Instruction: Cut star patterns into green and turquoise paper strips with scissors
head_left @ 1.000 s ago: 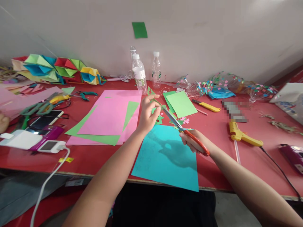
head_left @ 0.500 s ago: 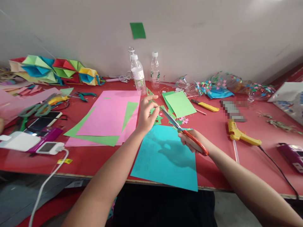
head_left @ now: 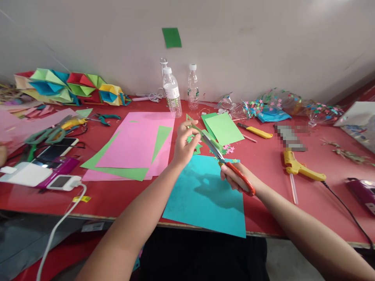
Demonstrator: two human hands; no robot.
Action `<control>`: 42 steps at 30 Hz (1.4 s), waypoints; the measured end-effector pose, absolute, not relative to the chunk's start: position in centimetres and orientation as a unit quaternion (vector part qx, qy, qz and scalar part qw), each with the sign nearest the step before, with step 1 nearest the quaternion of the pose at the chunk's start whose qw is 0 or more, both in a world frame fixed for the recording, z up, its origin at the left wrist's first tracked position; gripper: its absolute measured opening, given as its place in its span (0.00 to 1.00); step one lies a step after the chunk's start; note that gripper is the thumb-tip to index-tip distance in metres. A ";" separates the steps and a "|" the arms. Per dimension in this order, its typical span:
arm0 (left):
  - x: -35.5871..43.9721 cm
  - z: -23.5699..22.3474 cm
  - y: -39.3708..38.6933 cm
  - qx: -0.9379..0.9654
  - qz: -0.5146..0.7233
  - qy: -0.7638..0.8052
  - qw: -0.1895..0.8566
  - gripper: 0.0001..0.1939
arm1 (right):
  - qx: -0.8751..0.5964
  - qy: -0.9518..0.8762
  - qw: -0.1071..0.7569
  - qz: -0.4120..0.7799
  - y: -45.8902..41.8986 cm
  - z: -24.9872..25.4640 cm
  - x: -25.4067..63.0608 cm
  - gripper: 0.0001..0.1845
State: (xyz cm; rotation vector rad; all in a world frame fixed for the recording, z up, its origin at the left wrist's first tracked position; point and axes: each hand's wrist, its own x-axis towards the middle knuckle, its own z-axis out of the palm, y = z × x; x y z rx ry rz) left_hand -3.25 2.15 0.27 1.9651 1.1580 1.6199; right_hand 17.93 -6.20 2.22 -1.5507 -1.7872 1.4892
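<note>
My left hand (head_left: 185, 145) pinches a small piece of light green paper (head_left: 195, 128) between thumb and fingers above the table. Wrapped round the red handles of a pair of scissors (head_left: 242, 178) is my right hand (head_left: 233, 180). The blades point up and left, their tips beside the green paper near my left fingertips; whether they touch it I cannot tell. Beneath both hands lies a blue sheet of paper (head_left: 187, 203), overhanging the table's front edge and carrying the hands' shadow. Small pink paper stars (head_left: 228, 150) and green cut scraps (head_left: 199, 149) lie just behind it.
Pink sheets (head_left: 120, 144) and green ones overlap at left. Green squares (head_left: 228, 130), a yellow box cutter (head_left: 259, 132) and a yellow glue gun (head_left: 304, 169) lie right. Plastic bottles (head_left: 173, 95) stand by the wall. A purple power strip (head_left: 66, 166) and part of another person's hand (head_left: 2, 155) are left.
The green piece in my left hand has turned and shows more of its face. My right hand and the scissors have shifted slightly down and left.
</note>
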 end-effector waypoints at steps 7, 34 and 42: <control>-2.9 0.1 1.8 0.673 0.583 0.411 0.194 0.07 | -0.535 -0.628 0.187 0.534 -6.4 2.0 17.8 0.29; -3.0 -0.1 2.5 0.648 0.585 0.416 0.255 0.06 | -0.587 -0.583 0.188 0.530 -6.6 2.5 16.9 0.30; -2.9 0.0 2.3 0.640 0.581 0.428 0.264 0.07 | -0.588 -0.585 0.189 0.526 -6.5 2.0 17.0 0.28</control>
